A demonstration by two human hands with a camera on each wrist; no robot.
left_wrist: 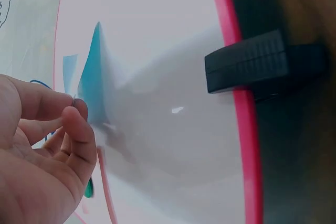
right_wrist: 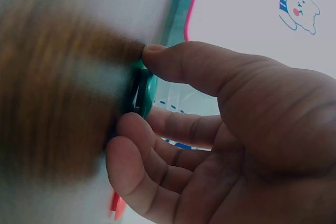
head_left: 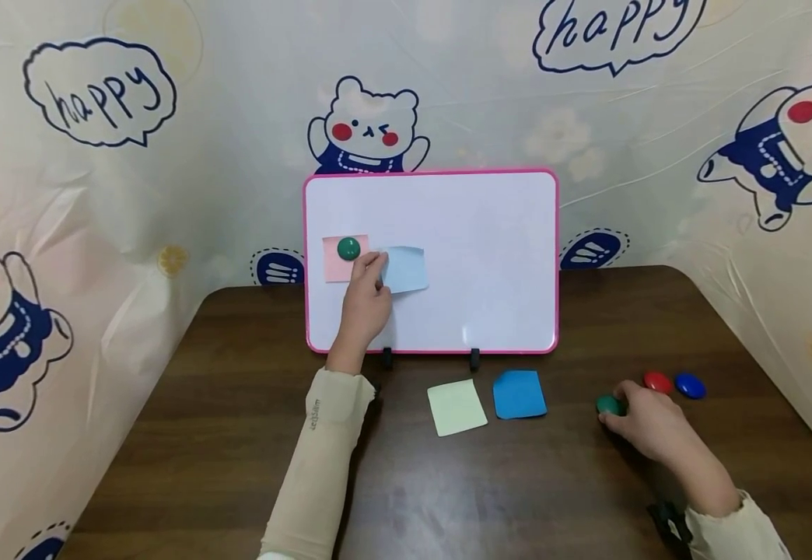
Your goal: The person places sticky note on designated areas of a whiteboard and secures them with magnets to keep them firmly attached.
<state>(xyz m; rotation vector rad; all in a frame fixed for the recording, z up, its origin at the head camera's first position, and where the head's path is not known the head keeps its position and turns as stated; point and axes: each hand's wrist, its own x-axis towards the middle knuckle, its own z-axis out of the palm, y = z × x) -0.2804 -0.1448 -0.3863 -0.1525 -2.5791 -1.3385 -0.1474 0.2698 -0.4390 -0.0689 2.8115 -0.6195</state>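
With thumb and fingertips my left hand (head_left: pixel 366 299) pinches the left edge of a light blue paper note (head_left: pixel 406 269), holding it against the whiteboard (head_left: pixel 497 264). Beside it a pink note (head_left: pixel 336 270) is on the board under a round green magnet (head_left: pixel 348 249). In the left wrist view the blue note (left_wrist: pixel 93 85) stands partly away from the board's surface. Over at the table's right, my right hand (head_left: pixel 654 424) grips a second green magnet (head_left: pixel 609 404) between thumb and fingers; the right wrist view shows this magnet (right_wrist: pixel 149 93) slightly tilted at the tabletop.
A red magnet (head_left: pixel 658 382) and a blue magnet (head_left: pixel 691 386) lie just beyond the right hand. Pale green note (head_left: pixel 457 407) and bright blue note (head_left: pixel 519 394) lie before the board. Black feet (head_left: pixel 474 358) support the board on the brown table (head_left: pixel 238 435).
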